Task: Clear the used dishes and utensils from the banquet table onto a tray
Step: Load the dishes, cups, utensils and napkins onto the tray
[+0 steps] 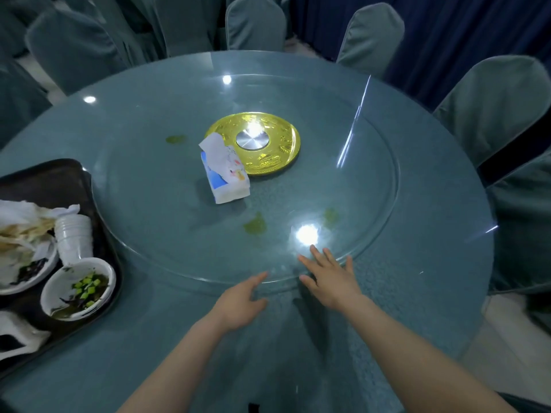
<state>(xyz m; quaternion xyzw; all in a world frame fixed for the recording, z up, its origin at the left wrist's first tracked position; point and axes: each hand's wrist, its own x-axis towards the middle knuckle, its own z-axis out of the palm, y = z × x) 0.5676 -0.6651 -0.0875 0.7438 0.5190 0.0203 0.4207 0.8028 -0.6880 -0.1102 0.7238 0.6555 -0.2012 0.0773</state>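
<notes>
My open right hand [328, 278] rests on the glass turntable [372, 239] rim, left hand [241, 302] open beside, seemingly touching it; the tissue pack [225, 168] lies beyond, long axis pointing away.

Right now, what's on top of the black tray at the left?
On the black tray: a bowl of soup dregs with green bits, a stack of plastic cups lying on its side, a plate of scraps and crumpled napkins. The tray's left part is out of frame.
</notes>
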